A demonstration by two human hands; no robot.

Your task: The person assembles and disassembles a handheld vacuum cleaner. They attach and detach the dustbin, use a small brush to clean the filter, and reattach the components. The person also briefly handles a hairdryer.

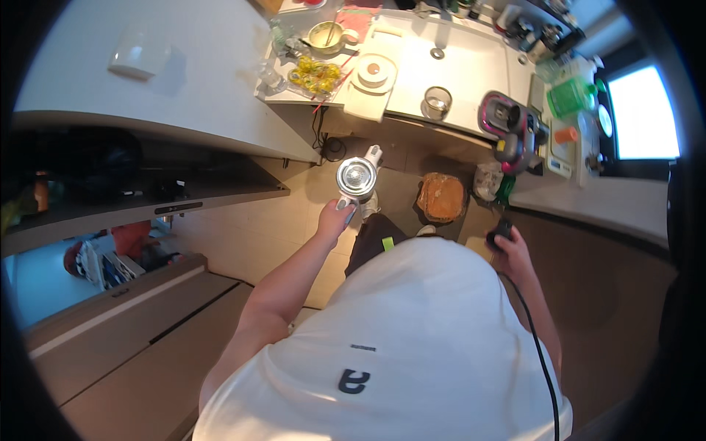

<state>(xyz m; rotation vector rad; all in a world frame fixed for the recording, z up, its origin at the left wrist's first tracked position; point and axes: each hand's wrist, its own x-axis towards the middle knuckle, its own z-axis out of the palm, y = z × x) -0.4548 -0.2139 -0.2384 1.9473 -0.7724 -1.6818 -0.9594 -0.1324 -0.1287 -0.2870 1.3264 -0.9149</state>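
Observation:
My left hand (332, 220) grips the pale handle of a round appliance or vessel (356, 176) with a clear, shiny top. A second pale handle or spout juts from its far side. It is held over the floor, in front of the sink counter. My right hand (510, 248) is wrapped around a small black device (499, 236), whose exact kind I cannot make out. A black cable (532, 325) runs from near that hand down along my right side. The two hands are well apart, on either side of my body.
A brown-topped stool (441, 197) stands on the floor ahead, with a bag (488, 182) beside it. On the sink counter are a glass bowl (437, 103), yellow-wrapped packs (315, 75) and a mug (325, 37). A grey and pink appliance (510, 132) sits right. An open drawer (110, 292) is left.

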